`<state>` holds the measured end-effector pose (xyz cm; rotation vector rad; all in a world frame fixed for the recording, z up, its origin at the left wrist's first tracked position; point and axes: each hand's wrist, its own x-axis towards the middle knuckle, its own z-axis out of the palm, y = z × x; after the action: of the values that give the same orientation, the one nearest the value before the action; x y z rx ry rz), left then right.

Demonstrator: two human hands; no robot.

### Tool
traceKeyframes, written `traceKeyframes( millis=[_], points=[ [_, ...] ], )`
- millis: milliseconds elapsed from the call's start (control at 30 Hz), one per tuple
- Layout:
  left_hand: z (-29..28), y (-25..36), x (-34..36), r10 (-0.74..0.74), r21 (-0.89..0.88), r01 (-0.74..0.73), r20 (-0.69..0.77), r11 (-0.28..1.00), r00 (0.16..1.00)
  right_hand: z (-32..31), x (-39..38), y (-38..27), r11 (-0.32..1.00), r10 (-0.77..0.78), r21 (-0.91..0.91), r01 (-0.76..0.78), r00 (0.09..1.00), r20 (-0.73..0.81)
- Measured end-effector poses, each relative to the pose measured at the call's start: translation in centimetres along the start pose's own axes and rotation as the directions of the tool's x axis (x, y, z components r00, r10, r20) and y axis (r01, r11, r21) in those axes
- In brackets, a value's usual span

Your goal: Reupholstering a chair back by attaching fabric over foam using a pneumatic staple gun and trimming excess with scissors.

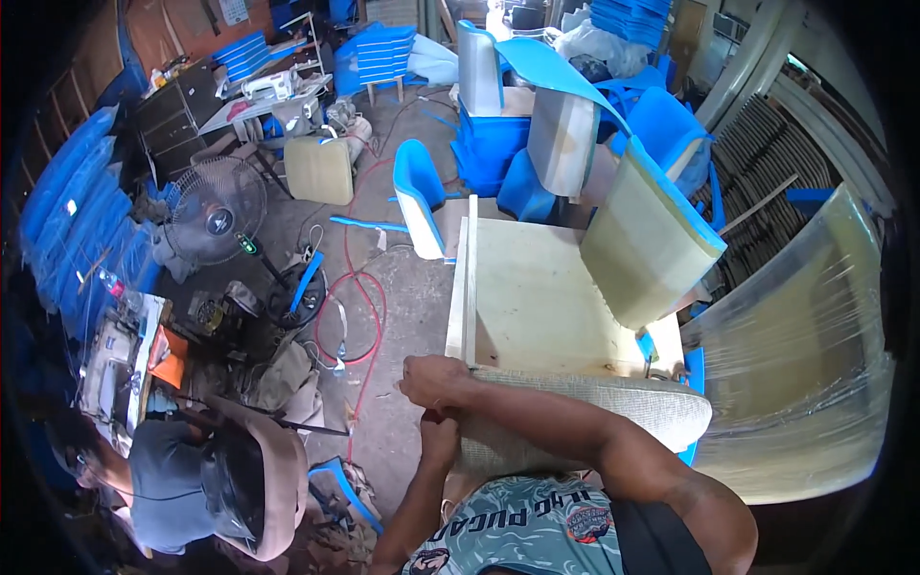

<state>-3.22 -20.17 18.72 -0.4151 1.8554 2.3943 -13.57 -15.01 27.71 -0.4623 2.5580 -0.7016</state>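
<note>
A curved panel covered in grey-beige woven fabric [594,407] lies on its edge across the near side of a wooden worktable [527,287], close to my body. My right arm reaches across over it, and my right hand [433,381] is closed at the panel's left end, gripping the fabric edge there. Just below, my left hand [441,436] is closed against the same end, its fingertips partly hidden by the right hand and the cover. Along the table's left side runs a pale wooden strip [471,278].
A foam-covered curved panel [647,240] with blue edging stands on the table's right. Plastic-wrapped panels [795,364] lean further right. At lower left a person [177,484] sits by a sewing machine [107,369]. A fan [216,211] and a red hose [379,326] occupy the floor leftward.
</note>
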Motion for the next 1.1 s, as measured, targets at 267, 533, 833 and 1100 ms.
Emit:
traceKeyframes(
  millis=[267, 533, 833, 1100],
  points=[
    [1.1, -0.7, 0.5, 0.354, 0.279, -0.374, 0.121, 0.884, 0.927, 0.5, -0.1, 1.2, 0.944, -0.051, 0.319, 0.086, 0.992, -0.117],
    [3.1, 0.9, -1.7, 0.375, 0.388, -0.300, -0.135, 0.871, 0.917, 0.8, -1.1, 3.2, 0.666, -0.223, 0.666, 0.335, 0.942, -0.251],
    [2.1, -0.3, -3.2, 0.382, 0.354, -0.323, -0.112, 0.878, 0.917, 2.3, -3.5, 2.7, 0.656, -0.197, 0.661, 0.365, 0.928, -0.317],
    [0.2, -1.1, -3.4, -0.143, -0.812, 0.040, -0.054, 0.582, 0.988, 0.9, -7.0, -0.3, 0.819, -0.471, 0.208, 0.535, 0.833, -0.291]
  ],
)
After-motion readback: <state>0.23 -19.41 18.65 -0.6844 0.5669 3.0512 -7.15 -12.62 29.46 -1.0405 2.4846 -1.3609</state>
